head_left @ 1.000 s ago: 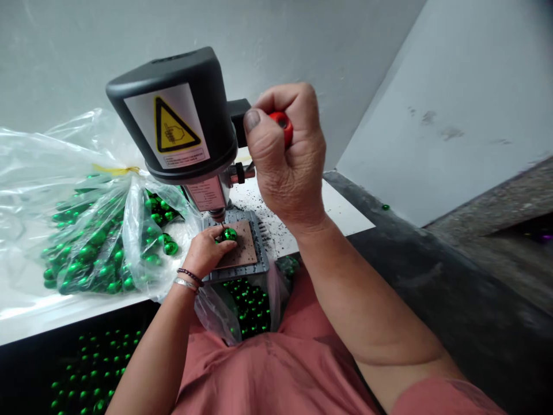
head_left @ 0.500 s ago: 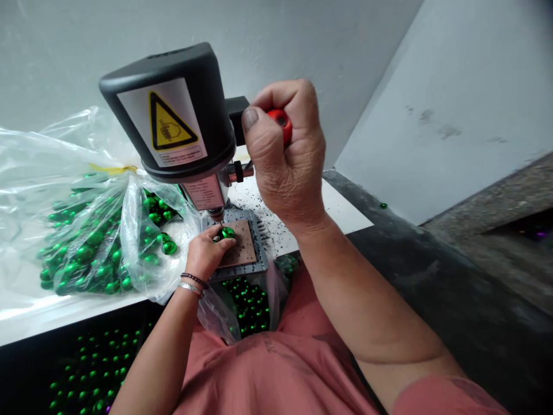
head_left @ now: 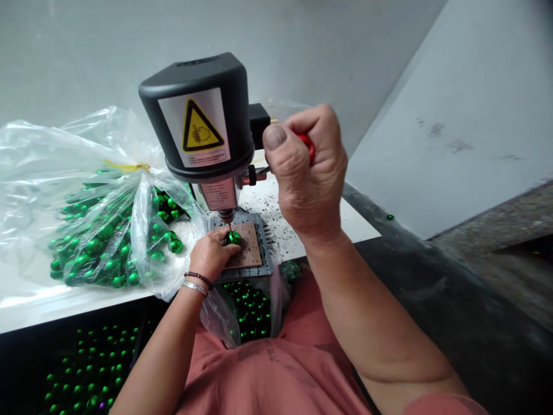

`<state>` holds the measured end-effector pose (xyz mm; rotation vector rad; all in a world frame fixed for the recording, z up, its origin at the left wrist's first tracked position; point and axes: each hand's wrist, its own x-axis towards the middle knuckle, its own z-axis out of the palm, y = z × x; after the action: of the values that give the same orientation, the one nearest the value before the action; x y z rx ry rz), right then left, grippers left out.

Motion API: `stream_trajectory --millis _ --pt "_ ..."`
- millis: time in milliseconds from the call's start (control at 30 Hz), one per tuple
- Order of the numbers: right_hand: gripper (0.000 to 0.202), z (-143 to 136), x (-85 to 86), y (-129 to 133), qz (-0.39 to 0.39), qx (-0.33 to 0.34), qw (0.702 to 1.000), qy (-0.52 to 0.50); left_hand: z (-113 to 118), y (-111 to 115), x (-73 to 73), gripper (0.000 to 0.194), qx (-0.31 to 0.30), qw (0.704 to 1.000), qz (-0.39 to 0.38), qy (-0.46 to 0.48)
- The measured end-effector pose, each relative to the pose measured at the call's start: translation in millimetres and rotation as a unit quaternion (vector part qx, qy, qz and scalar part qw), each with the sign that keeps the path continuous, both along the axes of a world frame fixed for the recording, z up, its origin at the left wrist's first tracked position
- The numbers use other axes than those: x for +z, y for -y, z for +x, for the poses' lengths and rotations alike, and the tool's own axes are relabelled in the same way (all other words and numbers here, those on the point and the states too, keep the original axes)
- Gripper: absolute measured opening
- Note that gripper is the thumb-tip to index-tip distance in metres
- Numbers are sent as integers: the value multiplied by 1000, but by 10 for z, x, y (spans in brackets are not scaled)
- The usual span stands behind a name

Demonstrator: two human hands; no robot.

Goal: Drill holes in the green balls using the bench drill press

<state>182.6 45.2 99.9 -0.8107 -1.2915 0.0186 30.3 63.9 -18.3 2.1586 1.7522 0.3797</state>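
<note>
A black-topped drill press with a yellow warning label stands on the white table. My right hand is wrapped round its red handle knob, right of the machine head. Below the chuck, my left hand grips a shiny green ball between thumb and fingers, over a brown board on the grey machine base. The thin drill bit reaches down to the top of the ball; whether it has entered is too small to tell.
Left of the press lies a clear plastic bag of green balls, tied with yellow. One loose green ball is by its opening. Dark shavings cover the table at right. More green balls sit below the table edge.
The whole view has shifted, so the press and both hands appear further right. My right hand and the red knob sit slightly lower relative to the machine head. My left hand still holds the ball.
</note>
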Motion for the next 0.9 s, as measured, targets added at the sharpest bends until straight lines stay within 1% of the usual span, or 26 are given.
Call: stream_trajectory --millis 67,200,300,333,367,433,500,700,900 --pt "26 -14 -29 45 -5 -8 1000 -8 9 10 5 39 6 1000 -1 0" --pt "22 -32 -127 112 -7 -48 999 -6 25 25 8 42 13 1000 -1 1" --pt "11 -39 -233 140 8 -67 998 0 29 25 -2 42 18 1000 -1 8" --pt "5 -41 -270 149 9 -69 998 -1 30 24 -7 42 21 1000 -3 9" --pt "3 -44 -305 158 5 -67 998 -3 30 22 -13 42 22 1000 -4 10" --pt "15 -49 -365 176 -16 -58 998 -7 28 19 -23 41 24 1000 -4 8" --pt "20 -56 -405 188 -35 -52 998 -14 25 17 -31 41 24 1000 -1 3" --pt "14 -91 -477 182 -18 -58 997 -43 20 28 -27 42 21 1000 -1 0" --pt "13 -113 -597 169 -5 -49 997 -59 27 43 5 39 24 999 -19 -7"
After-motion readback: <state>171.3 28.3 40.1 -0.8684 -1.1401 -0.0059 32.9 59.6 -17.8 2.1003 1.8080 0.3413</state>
